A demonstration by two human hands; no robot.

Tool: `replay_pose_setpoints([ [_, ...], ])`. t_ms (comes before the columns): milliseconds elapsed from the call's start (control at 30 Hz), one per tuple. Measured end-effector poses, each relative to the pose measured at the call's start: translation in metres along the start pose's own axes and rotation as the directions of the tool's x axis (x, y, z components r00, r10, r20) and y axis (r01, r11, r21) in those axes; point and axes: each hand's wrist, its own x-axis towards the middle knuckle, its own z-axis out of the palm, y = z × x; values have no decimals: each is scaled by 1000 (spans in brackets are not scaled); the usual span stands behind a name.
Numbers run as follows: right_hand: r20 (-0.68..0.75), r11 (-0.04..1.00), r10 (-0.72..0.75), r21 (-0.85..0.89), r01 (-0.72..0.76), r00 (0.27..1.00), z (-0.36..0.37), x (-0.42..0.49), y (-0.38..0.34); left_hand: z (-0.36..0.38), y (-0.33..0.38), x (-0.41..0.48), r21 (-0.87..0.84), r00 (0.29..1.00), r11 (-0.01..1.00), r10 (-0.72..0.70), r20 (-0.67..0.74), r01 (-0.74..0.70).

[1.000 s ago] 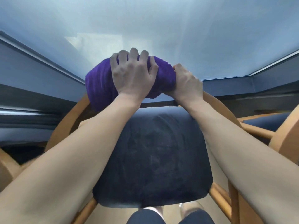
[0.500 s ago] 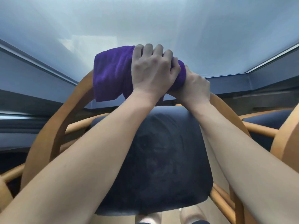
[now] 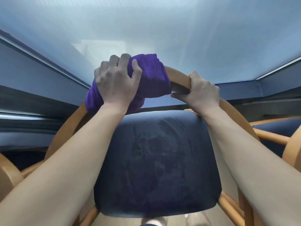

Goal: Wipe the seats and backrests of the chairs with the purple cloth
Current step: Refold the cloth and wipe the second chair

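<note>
My left hand point(image 3: 116, 82) is curled over the purple cloth point(image 3: 153, 75), fingers and thumb clamping it onto the top of the chair's curved wooden backrest point(image 3: 179, 75). The cloth wraps the rail under that palm and bunches out to the hand's right. Next along the same rail, my right hand point(image 3: 202, 92) grips bare wood, its thumb underneath and reaching toward the cloth; I cannot tell whether it touches. Below both wrists lies the dark blue seat point(image 3: 156, 160). Right of my right forearm stands a neighbouring chair point(image 3: 272, 137).

plush purple cloth point(image 3: 151, 74), smooth wooden backrest point(image 3: 178, 75)
</note>
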Motion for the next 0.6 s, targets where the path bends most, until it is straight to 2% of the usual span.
replay_pose_setpoints([
  [133,-19,1000,8,-4,-9,1000,-1,-2,0,4,18,-2,62,997,998,-22,-77,27],
  [300,-50,1000,14,-11,-14,999,-1,-2,-3,4,23,0,89,997,996,-10,-79,17],
  [433,-42,1000,17,-13,-17,999,0,-2,-3,8,45,-1,132,988,988,91,-128,-74],
  [600,-59,1000,12,-4,-12,998,-2,-3,-4,19,99,-11,132,963,958,264,-51,-256],
])
